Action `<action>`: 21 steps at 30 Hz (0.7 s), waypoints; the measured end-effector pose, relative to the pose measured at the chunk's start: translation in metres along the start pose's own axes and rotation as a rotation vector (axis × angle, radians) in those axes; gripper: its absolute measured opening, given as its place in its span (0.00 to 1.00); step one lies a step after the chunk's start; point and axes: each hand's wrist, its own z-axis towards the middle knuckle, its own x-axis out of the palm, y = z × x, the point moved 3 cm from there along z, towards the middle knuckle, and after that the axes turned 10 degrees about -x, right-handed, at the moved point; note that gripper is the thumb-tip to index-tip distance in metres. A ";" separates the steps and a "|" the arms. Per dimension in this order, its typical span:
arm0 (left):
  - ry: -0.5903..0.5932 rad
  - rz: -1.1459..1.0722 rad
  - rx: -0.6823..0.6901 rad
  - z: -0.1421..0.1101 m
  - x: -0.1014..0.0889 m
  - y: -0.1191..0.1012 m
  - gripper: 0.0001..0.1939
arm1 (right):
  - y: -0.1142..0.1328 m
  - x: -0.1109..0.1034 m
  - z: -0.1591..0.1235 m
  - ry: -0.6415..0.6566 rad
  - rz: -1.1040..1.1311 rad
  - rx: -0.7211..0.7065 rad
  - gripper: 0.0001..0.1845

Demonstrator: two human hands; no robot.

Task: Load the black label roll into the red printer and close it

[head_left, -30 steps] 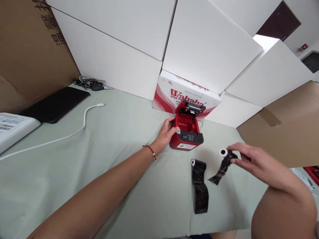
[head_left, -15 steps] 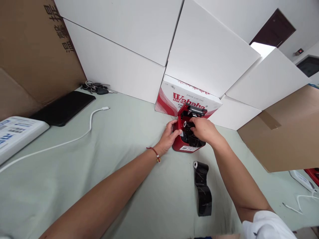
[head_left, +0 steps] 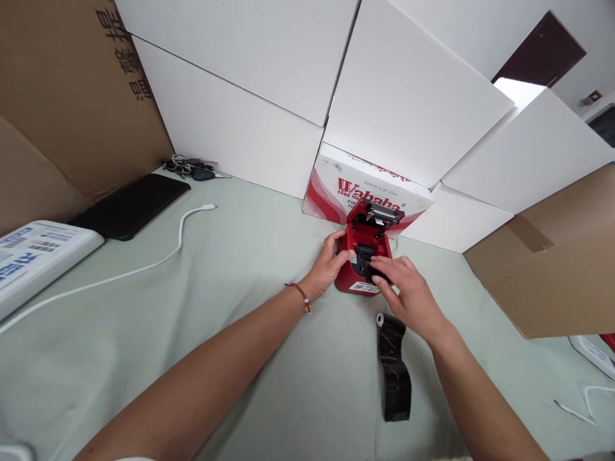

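A red label printer [head_left: 344, 279] stands with its lid [head_left: 382, 215] raised, the black inside showing. My left hand [head_left: 329, 261] grips its left side, thumb over the near rim. Over the front right part of the opening is my right hand [head_left: 403, 291], its fingers closed on the loose end of a black label strip [head_left: 371, 271]. The black roll [head_left: 365, 250] belonging to that strip lies inside the printer, partly hidden. Nearer to me, a second black label roll [head_left: 393, 330] rests on the cloth with its strip unrolled towards me.
Behind the printer leans a red and white box [head_left: 331, 186] against white panels [head_left: 230, 102]. To the left lie keys [head_left: 202, 171], a black tablet-like slab [head_left: 129, 208], a white cable [head_left: 180, 234] and a white box [head_left: 52, 256]. Cardboard [head_left: 552, 275] stands at the right.
My right hand has drawn back from the roll inside the printer towards the front right, now at the strip's end. The roll has gone down into the printer. My left hand stays put.
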 end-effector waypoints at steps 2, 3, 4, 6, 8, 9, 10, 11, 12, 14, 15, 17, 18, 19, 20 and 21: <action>0.007 -0.013 -0.008 -0.001 0.001 -0.003 0.29 | 0.009 0.009 -0.027 -0.122 -0.060 -0.056 0.19; 0.006 -0.017 -0.010 -0.002 0.002 -0.004 0.29 | 0.012 0.015 -0.037 -0.164 -0.091 -0.070 0.23; 0.001 -0.017 -0.013 -0.003 0.002 -0.006 0.29 | 0.014 0.021 -0.045 -0.203 -0.113 -0.081 0.26; -0.020 0.002 -0.021 -0.006 0.001 -0.008 0.27 | 0.016 0.032 -0.054 -0.281 -0.133 -0.104 0.31; -0.058 0.051 -0.029 -0.008 -0.001 -0.011 0.26 | 0.015 0.039 -0.058 -0.339 -0.136 -0.112 0.35; -0.084 0.081 -0.026 -0.008 -0.003 -0.013 0.26 | 0.014 0.041 -0.058 -0.355 -0.132 -0.113 0.36; -0.115 0.111 -0.014 -0.007 -0.005 -0.016 0.26 | 0.013 0.043 -0.058 -0.361 -0.125 -0.114 0.37; -0.151 0.139 0.004 -0.005 -0.006 -0.021 0.25 | 0.013 0.044 -0.058 -0.364 -0.114 -0.116 0.38; -0.189 0.166 0.027 -0.002 -0.007 -0.027 0.25 | 0.012 0.044 -0.059 -0.364 -0.101 -0.116 0.39; -0.252 0.208 0.083 0.011 -0.006 -0.044 0.23 | 0.013 0.045 -0.059 -0.364 -0.083 -0.114 0.39; -0.273 0.227 0.111 0.019 -0.004 -0.053 0.22 | 0.013 0.045 -0.060 -0.365 -0.077 -0.111 0.39; -0.269 0.235 0.181 0.039 0.002 -0.072 0.21 | 0.014 0.045 -0.061 -0.365 -0.069 -0.105 0.39; -0.263 0.236 0.210 0.049 0.006 -0.079 0.19 | 0.014 0.045 -0.061 -0.364 -0.065 -0.104 0.39; -0.249 0.242 0.214 0.058 0.010 -0.085 0.19 | 0.014 0.046 -0.061 -0.362 -0.060 -0.104 0.39; -0.228 0.243 0.186 0.066 0.013 -0.088 0.18 | 0.014 0.046 -0.062 -0.361 -0.057 -0.102 0.39; -0.199 0.248 0.148 0.071 0.015 -0.088 0.18 | 0.014 0.046 -0.062 -0.359 -0.055 -0.100 0.39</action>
